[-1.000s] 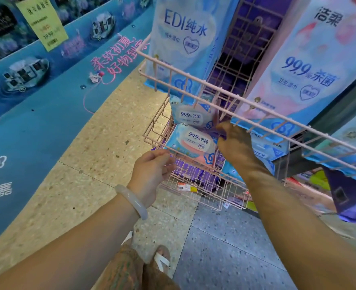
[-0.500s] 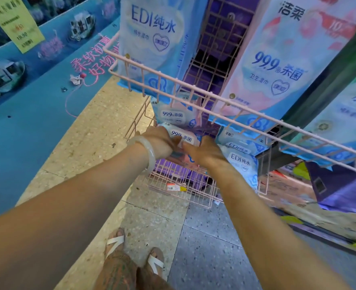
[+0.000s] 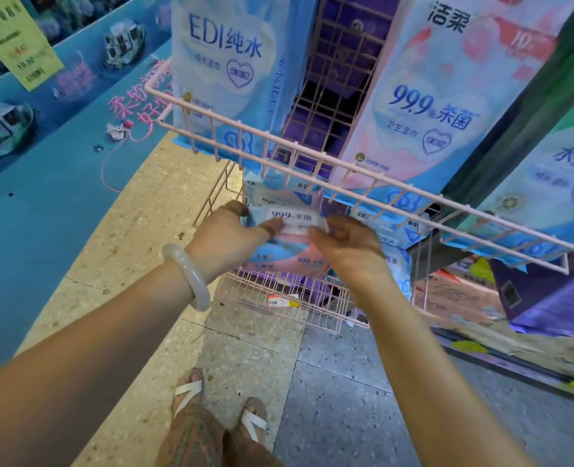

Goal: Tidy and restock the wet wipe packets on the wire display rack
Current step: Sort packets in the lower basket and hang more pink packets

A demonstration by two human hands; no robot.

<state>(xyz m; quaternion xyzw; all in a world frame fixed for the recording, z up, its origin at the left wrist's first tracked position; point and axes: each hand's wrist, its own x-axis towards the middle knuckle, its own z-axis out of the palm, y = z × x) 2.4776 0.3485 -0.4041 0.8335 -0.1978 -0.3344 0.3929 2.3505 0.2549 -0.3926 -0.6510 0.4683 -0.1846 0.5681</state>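
Below the pink upper wire shelf (image 3: 312, 170), at frame centre, the left hand (image 3: 226, 235) and right hand (image 3: 344, 244) each grasp an end of a 99.9% wet wipe packet (image 3: 292, 221) over the lower wire basket (image 3: 279, 291); best to lower it level onto the pink packet (image 3: 289, 261) beneath, label forward, edges squared with the blue EDI packets (image 3: 393, 261) at right; speckled terrazzo floor (image 3: 262, 348) below; blue floor graphic (image 3: 43, 214) at left.

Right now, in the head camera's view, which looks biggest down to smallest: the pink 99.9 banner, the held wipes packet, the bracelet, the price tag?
1. Pink 99.9 banner
2. Held wipes packet
3. Bracelet, nearer the camera, so unsure against the packet
4. Price tag
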